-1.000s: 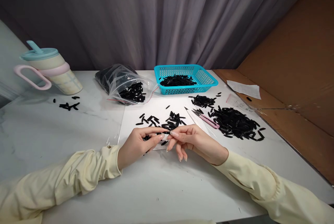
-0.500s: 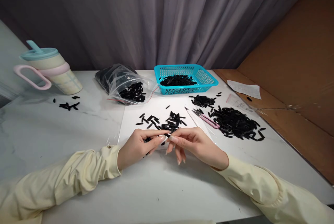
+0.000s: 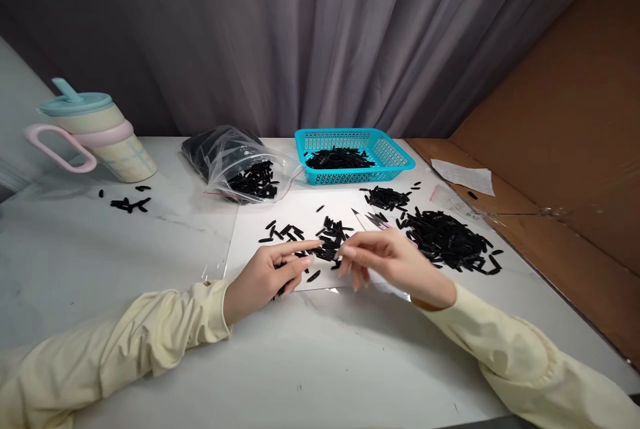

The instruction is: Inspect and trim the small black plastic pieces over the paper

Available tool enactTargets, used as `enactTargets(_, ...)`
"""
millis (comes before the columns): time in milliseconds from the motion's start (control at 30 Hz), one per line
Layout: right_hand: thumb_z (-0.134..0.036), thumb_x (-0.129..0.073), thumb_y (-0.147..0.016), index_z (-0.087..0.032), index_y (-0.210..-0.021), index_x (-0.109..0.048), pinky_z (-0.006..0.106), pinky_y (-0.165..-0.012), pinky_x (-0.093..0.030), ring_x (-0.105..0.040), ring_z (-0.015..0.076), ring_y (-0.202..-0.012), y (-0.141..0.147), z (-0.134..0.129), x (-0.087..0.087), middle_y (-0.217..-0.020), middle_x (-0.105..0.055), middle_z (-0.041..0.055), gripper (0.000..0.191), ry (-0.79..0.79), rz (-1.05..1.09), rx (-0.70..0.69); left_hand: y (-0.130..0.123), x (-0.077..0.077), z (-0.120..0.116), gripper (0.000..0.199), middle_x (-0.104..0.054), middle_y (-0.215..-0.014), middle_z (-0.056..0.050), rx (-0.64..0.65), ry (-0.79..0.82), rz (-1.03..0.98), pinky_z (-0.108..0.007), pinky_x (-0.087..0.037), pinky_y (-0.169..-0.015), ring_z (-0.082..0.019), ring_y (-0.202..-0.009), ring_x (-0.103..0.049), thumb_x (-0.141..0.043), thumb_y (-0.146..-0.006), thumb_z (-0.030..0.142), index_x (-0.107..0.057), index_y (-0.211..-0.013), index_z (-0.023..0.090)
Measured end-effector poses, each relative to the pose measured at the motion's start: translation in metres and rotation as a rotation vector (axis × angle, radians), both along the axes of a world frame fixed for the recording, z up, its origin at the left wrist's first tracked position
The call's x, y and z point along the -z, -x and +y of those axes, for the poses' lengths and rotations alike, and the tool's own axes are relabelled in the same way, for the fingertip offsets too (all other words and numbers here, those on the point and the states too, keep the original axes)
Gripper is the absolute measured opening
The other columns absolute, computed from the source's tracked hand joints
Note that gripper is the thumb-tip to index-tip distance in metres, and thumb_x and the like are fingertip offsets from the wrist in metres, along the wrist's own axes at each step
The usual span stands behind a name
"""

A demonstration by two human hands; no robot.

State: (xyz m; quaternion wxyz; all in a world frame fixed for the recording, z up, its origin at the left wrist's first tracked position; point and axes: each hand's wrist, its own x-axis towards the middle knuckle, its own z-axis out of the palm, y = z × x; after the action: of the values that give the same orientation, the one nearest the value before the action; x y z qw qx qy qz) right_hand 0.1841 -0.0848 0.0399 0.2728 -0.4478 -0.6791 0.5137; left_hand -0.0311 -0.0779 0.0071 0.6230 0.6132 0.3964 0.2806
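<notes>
My left hand point(image 3: 270, 276) is over the near left part of a white sheet point(image 3: 240, 246), index finger stretched out and thumb apart from it. Dark pieces show beneath its palm; whether any are held is hidden. To its right, my right hand point(image 3: 390, 259) has thumb and index finger pinched together, the other fingers hanging loosely. Whatever is in that pinch is too small to make out. Small slim black pieces point(image 3: 333, 236) lie loose on the sheet just beyond both hands. Pink-handled thread snips point(image 3: 379, 221) are partly hidden behind my right hand.
At the back stand a blue basket point(image 3: 360, 176) of black pieces and an opened zip bag point(image 3: 285, 192) with more. A large black heap point(image 3: 445, 239) and a smaller heap point(image 3: 387, 198) lie right. A tumbler point(image 3: 123, 156) stands left; cardboard point(image 3: 565, 236) borders the right.
My right hand has drawn away to the right from my left hand, opening a gap between them. The black piece between their fingertips no longer shows there. My left hand has barely moved.
</notes>
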Motion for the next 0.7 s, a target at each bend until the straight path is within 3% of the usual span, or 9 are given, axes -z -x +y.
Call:
enactTargets(67,-0.033,-0.048,-0.085,-0.015,-0.069,-0.058,0.024,-0.047,-0.042,-0.059,0.0138,-0.049,-0.02,0.015,-0.014,-0.063,-0.063,0.0043,0.027,-0.102,-0.221,0.091,-0.001,0.0,0.004,0.044,-0.037,-0.041,0.009,-0.034,0.077,-0.043,-0.019,-0.023,-0.04,-0.006,-0.039,-0.029,-0.05,-0.085,0.033,-0.053,-0.123,0.011)
enactTargets(200,-0.014,-0.042,-0.083,-0.017,-0.061,-0.054,0.025,-0.055,-0.039,-0.056,0.0136,-0.049,-0.066,0.057,-0.026,-0.055,-0.06,0.0022,0.025,-0.376,-0.969,0.338,-0.002,0.001,0.01,0.041,-0.037,-0.041,0.009,-0.081,0.209,-0.136,-0.018,-0.017,-0.034,-0.005,-0.035,-0.026,-0.048,-0.084,0.032,-0.055,-0.118,0.01)
enactTargets(300,-0.012,-0.046,-0.08,-0.016,-0.061,-0.056,0.025,-0.053,-0.036,-0.056,0.0153,-0.049,-0.089,0.082,-0.017,-0.056,-0.061,0.0039,0.021,-0.364,-1.093,0.346,-0.002,0.0,0.011,0.038,-0.038,-0.041,0.008,-0.09,0.244,-0.183,-0.017,-0.016,-0.033,-0.005,-0.033,-0.025,-0.048,-0.084,0.031,-0.057,-0.115,0.01)
enactTargets(400,-0.018,-0.049,-0.082,-0.014,-0.072,-0.06,0.027,-0.052,-0.034,-0.059,0.021,-0.057,-0.086,0.088,-0.01,-0.063,-0.062,0.0086,0.015,-0.396,-1.169,0.394,-0.002,-0.003,0.012,0.037,-0.039,-0.041,0.008,-0.092,0.265,-0.189,-0.016,-0.015,-0.031,-0.004,-0.032,-0.025,-0.046,-0.084,0.031,-0.057,-0.113,0.011)
enactTargets(500,-0.024,-0.048,-0.087,-0.015,-0.084,-0.061,0.027,-0.057,-0.036,-0.06,0.0221,-0.068,-0.056,0.071,-0.009,-0.073,-0.064,0.0094,0.017,-0.503,-1.126,0.365,-0.002,-0.004,0.012,0.036,-0.04,-0.042,0.008,-0.088,0.273,-0.172,-0.016,-0.015,-0.03,-0.005,-0.031,-0.025,-0.044,-0.085,0.031,-0.057,-0.112,0.012)
enactTargets(600,-0.027,-0.05,-0.089,-0.016,-0.09,-0.061,0.024,-0.06,-0.04,-0.059,0.0152,-0.063,-0.011,0.041,-0.011,-0.074,-0.065,0.0044,0.016,-0.568,-0.707,-0.003,-0.002,-0.001,0.014,0.036,-0.04,-0.042,0.007,-0.079,0.247,-0.164,-0.016,-0.015,-0.031,-0.005,-0.031,-0.026,-0.043,-0.086,0.033,-0.057,-0.112,0.014)
enactTargets(700,-0.024,-0.051,-0.089,-0.016,-0.094,-0.06,0.022,-0.059,-0.042,-0.059,0.0141,-0.064,0.027,0.018,-0.006,-0.08,-0.065,0.0041,0.012,-0.583,-0.501,-0.258,-0.002,0.003,0.014,0.035,-0.043,-0.045,0.006,-0.1,0.23,-0.15,-0.017,-0.019,-0.032,-0.006,-0.033,-0.031,-0.044,-0.085,0.034,-0.058,-0.11,0.015)
